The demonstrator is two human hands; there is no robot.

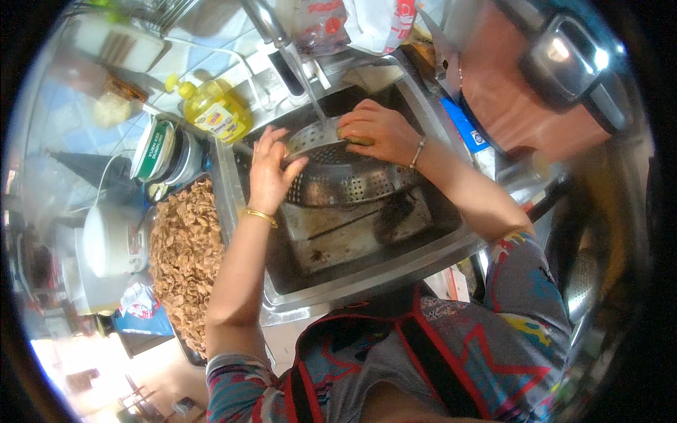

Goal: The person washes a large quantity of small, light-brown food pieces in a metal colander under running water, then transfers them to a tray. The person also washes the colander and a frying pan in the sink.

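Note:
A perforated stainless-steel colander point(344, 185) is held tilted in the metal sink point(362, 288), its holed outer side towards me. My left hand point(272, 172) grips the colander at its left rim, with the thumb on the near side and the fingers spread beyond. In my right hand point(381, 132) is a small yellow-green scouring sponge point(359, 140), pressed at the colander's right rim. A thin stream of water point(312, 92) runs from the metal faucet point(272, 29) into the colander between my hands. My right fingertips are partly hidden by the sponge and rim.
Yellow pump-bottle soap point(219, 113) stands by the sink's far left corner. Left of the sink lies a tray heaped with brown dried pieces point(185, 254), beside a white appliance point(113, 240) and a labelled tub point(153, 148). Metal cookware point(566, 58) is at upper right.

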